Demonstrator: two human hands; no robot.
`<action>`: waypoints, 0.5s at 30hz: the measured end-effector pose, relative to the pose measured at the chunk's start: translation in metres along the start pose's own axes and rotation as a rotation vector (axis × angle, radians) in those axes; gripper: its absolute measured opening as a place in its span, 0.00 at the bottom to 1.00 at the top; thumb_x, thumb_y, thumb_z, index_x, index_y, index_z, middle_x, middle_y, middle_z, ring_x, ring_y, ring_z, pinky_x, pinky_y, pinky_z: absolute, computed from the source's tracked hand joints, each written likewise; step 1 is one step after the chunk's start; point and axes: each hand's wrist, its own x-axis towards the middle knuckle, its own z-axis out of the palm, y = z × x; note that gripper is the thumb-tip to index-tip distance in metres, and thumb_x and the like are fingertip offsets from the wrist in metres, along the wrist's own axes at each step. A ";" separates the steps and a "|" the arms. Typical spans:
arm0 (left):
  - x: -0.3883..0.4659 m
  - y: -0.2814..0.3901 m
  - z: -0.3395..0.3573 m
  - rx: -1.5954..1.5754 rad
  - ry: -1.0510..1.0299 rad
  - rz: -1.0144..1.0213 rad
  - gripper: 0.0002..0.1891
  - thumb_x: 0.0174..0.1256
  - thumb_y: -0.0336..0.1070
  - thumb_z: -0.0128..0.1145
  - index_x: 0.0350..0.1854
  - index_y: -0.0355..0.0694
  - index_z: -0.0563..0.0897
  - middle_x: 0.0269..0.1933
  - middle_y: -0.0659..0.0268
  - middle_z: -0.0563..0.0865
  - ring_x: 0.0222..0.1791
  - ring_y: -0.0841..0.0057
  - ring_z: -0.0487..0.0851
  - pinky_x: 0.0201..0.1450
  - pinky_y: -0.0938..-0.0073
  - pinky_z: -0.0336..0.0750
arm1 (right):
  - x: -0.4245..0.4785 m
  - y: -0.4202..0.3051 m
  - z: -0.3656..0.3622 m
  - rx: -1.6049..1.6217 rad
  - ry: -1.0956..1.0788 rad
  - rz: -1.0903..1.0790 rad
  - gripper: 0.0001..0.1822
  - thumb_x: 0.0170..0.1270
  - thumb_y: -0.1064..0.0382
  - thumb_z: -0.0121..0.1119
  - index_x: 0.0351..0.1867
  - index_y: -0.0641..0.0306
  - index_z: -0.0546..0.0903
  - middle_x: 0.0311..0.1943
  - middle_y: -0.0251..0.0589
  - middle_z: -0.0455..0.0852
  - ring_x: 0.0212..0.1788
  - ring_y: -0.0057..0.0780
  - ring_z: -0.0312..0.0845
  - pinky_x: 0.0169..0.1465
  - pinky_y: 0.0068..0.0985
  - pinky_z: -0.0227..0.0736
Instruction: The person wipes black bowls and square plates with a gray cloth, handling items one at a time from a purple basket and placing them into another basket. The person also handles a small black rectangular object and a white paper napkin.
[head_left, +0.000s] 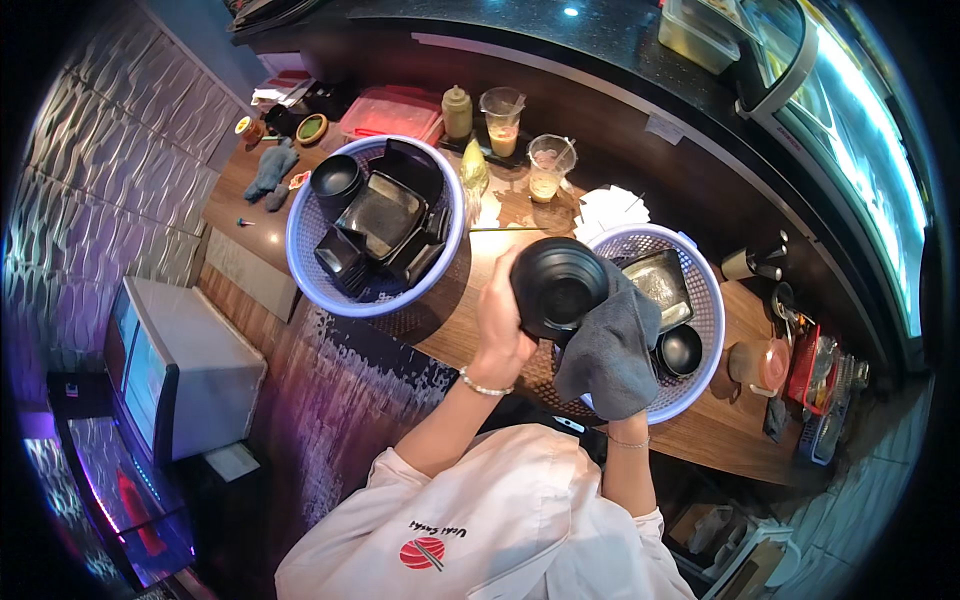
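My left hand (501, 311) grips the side of a round black ridged bowl (561, 289), its underside facing me. A dark grey cloth (616, 345) hangs over my right hand (628, 414) and presses against the bowl's right side; the cloth hides the fingers. Right behind the cloth stands a purple plastic basket (712, 352) with a dark rectangular dish (661, 289) and a small black bowl (680, 349) in it. To the left is a second purple basket (298, 262), holding black bowls (336, 178), a rectangular plate (382, 214) and several angular black dishes (341, 259).
Along the counter's back are a squeeze bottle (457, 112), two plastic cups (502, 124) with drinks, a red-lidded container (394, 112) and white papers (609, 214). A lidded tub (757, 364) and red basket (804, 367) stand right. A glass display case (877, 150) overhangs the upper right.
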 end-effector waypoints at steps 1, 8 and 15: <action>0.002 0.003 -0.001 -0.023 -0.021 -0.029 0.17 0.79 0.41 0.48 0.51 0.31 0.83 0.46 0.56 0.90 0.43 0.69 0.90 0.50 0.68 0.87 | -0.002 0.006 0.010 0.401 0.077 0.156 0.24 0.64 0.63 0.65 0.63 0.61 0.79 0.62 0.48 0.80 0.67 0.49 0.72 0.73 0.41 0.66; 0.000 0.000 0.005 -0.023 0.050 -0.029 0.17 0.80 0.42 0.47 0.53 0.33 0.82 0.48 0.58 0.89 0.45 0.70 0.90 0.50 0.68 0.87 | -0.010 0.048 0.019 0.393 0.007 0.043 0.26 0.76 0.65 0.53 0.73 0.60 0.67 0.65 0.44 0.78 0.66 0.37 0.74 0.72 0.35 0.68; -0.008 -0.006 0.012 0.222 0.124 0.121 0.16 0.82 0.43 0.50 0.44 0.34 0.82 0.41 0.62 0.88 0.36 0.77 0.86 0.41 0.74 0.83 | 0.022 0.009 0.002 0.850 -0.117 0.247 0.23 0.78 0.67 0.50 0.71 0.62 0.67 0.59 0.40 0.80 0.60 0.31 0.78 0.66 0.32 0.75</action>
